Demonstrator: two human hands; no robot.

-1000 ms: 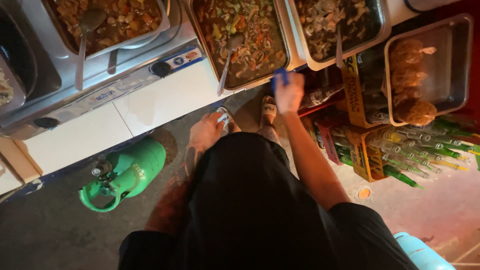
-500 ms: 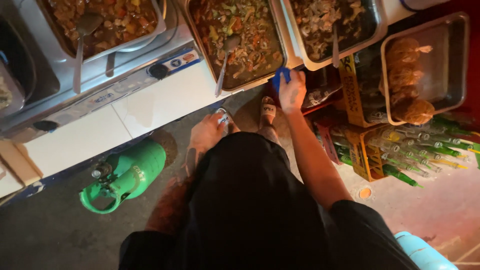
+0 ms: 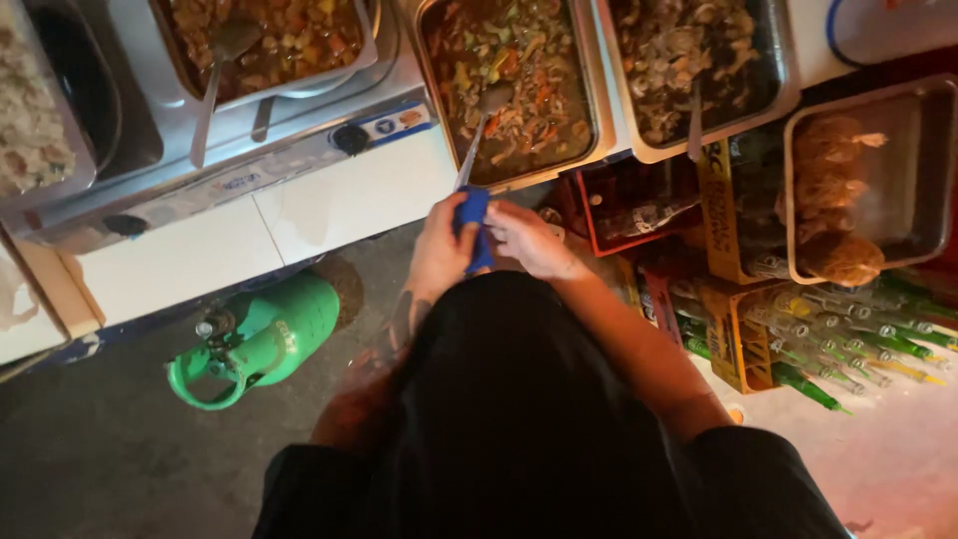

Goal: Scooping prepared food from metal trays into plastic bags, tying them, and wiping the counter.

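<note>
Left hand [image 3: 439,250] and right hand [image 3: 529,242] meet at the table [image 3: 349,195] edge, fingers of both clamped on a blue object [image 3: 475,225] just below the middle food tray [image 3: 509,85]. Green gas cylinder [image 3: 261,334] lies on the dark floor [image 3: 100,449] left.

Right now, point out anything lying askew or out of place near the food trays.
The green gas cylinder lies on its side on the floor under the counter, not upright. Both hands are on a blue object. Nothing looks spilled.
</note>
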